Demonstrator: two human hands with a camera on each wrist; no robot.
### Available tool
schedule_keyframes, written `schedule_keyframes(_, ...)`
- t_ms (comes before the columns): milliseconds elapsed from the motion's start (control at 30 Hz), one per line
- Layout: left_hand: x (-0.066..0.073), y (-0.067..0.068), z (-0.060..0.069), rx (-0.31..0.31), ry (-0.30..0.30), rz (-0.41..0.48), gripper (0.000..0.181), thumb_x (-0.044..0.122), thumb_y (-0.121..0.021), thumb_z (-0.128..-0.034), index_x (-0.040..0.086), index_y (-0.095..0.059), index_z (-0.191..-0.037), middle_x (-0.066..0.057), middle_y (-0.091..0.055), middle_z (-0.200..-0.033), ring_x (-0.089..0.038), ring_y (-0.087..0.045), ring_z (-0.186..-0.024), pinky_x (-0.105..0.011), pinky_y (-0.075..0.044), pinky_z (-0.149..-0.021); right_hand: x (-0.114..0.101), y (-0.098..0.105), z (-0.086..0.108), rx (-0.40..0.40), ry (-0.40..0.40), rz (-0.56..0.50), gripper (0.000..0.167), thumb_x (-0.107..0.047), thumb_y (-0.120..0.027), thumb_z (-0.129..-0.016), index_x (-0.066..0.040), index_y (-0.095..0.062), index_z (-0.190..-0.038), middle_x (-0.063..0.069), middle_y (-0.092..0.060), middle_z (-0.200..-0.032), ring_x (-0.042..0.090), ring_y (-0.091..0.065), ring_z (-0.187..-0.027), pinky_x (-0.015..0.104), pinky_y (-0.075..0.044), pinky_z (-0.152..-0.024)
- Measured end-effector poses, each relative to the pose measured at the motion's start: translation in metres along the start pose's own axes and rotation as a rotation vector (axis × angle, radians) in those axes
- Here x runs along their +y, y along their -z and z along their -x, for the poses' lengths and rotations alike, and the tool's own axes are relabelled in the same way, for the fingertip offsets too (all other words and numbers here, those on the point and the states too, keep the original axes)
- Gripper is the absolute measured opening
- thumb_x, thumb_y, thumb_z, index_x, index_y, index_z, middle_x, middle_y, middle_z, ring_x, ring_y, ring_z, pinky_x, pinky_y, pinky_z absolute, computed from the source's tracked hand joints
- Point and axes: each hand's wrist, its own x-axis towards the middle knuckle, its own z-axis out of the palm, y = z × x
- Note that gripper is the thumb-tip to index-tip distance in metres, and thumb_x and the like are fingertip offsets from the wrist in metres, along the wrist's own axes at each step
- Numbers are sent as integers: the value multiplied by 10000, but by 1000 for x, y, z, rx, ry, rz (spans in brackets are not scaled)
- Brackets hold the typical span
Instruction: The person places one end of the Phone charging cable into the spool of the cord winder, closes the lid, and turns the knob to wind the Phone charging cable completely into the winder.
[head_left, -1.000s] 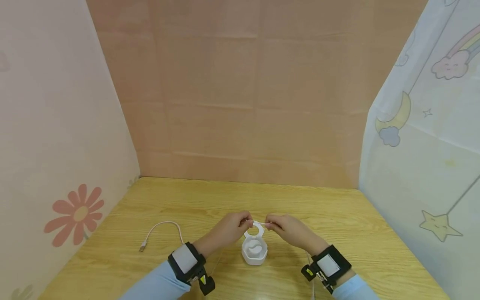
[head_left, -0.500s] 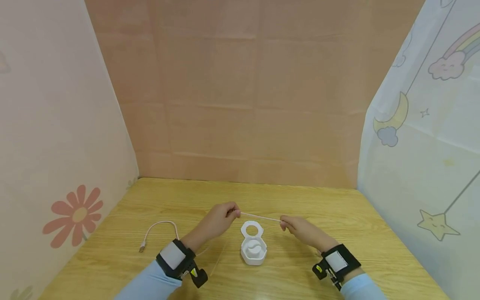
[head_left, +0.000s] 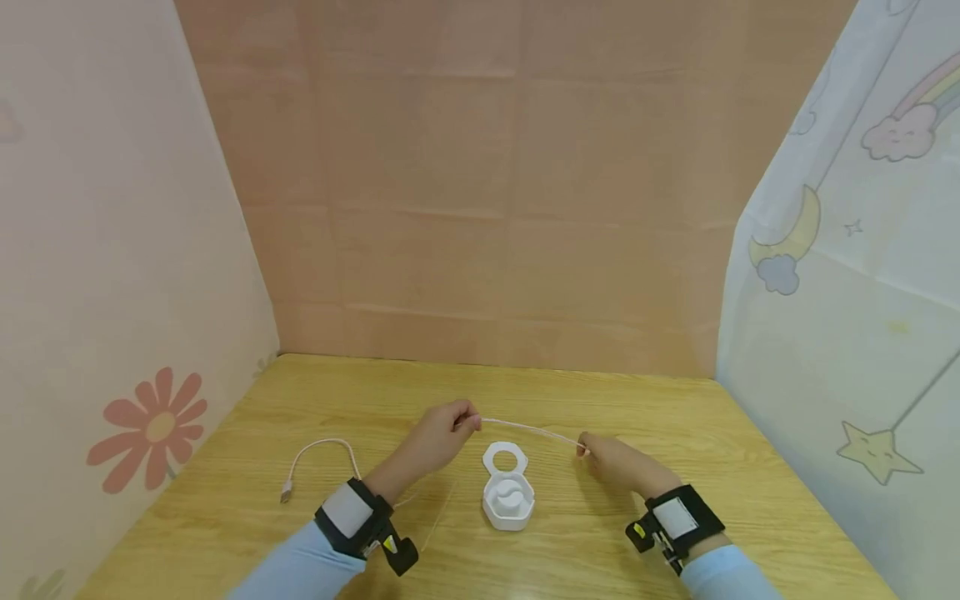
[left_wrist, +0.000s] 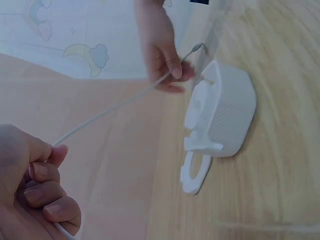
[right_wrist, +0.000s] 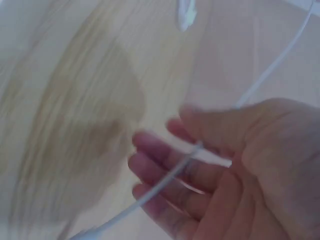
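Observation:
A thin white USB cable (head_left: 528,428) stretches between my hands in a slight bow above the table. My left hand (head_left: 441,433) pinches it between thumb and forefinger, the other fingers curled, as the left wrist view shows. On the other side my right hand (head_left: 618,462) pinches the cable near its small plug (left_wrist: 196,47), which sticks out past the fingers. The metal USB plug (head_left: 286,492) at the opposite end lies on the table at the left. Below and between the hands stands a white hexagonal case (head_left: 508,523), its ring-shaped lid (head_left: 487,458) flipped back.
The wooden table (head_left: 600,533) is bounded by a brown backdrop (head_left: 495,250) behind and patterned sheets at both sides. A curved stretch of cable (head_left: 322,442) lies left of my left forearm. Each wrist wears a black strapped camera (head_left: 401,557).
My hands have moved apart from above the case, the left one leftward and away, the right one to the right. More cable spans between them, now slightly bowed instead of straight.

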Motion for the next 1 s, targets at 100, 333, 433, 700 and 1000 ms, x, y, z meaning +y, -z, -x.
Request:
schedule_keyframes(100,2,-8,0,-35,20,12,164,210,-520,-1005,94,-609,-932,36,-412,-658,-78,-355,-538,-198,-299,-483,-25,0,-6,34,-68,-23,435,-133,-613,-944,45,-468,-1313,219,-584,-1201,354,-578,-1072,489,-471,-900)
schedule_keyframes(333,12,-18,-1,-84,-5,36,169,203,-500,-1015,90,-606,-948,48,-428,-653,-67,-364,-525,-197,-305,-477,-87,1,-24,135,194,-70,510,-298,-528,-1000,-30,-411,-1417,145,-529,-1365,295,-546,-1223,433,-471,-971)
schedule_keyframes(433,14,-21,-2,-85,-29,32,162,199,-494,-1017,100,-609,-958,56,-432,-647,-58,-357,-513,-192,-301,-475,-98,1,-29,160,261,-121,380,-266,-476,-1023,-53,-484,-1338,86,-624,-1182,200,-638,-1005,314,-531,-810)
schedule_keyframes(700,9,-25,-1,-123,-35,13,193,243,-504,-1015,114,-636,-957,65,-419,-620,-49,-333,-489,-187,-291,-469,-82,-2,-30,232,305,-142,175,-220,-497,-1004,-134,-648,-991,-72,-623,-931,41,-537,-800,233,-481,-707)
schedule_keyframes(1000,-12,-6,-1,-98,27,-17,196,256,-495,-1018,126,-624,-948,41,-404,-619,-80,-341,-509,-208,-298,-470,-46,2,-27,326,229,-88,130,-182,-535,-986,-133,-646,-941,-67,-615,-871,44,-521,-744,256,-468,-664)
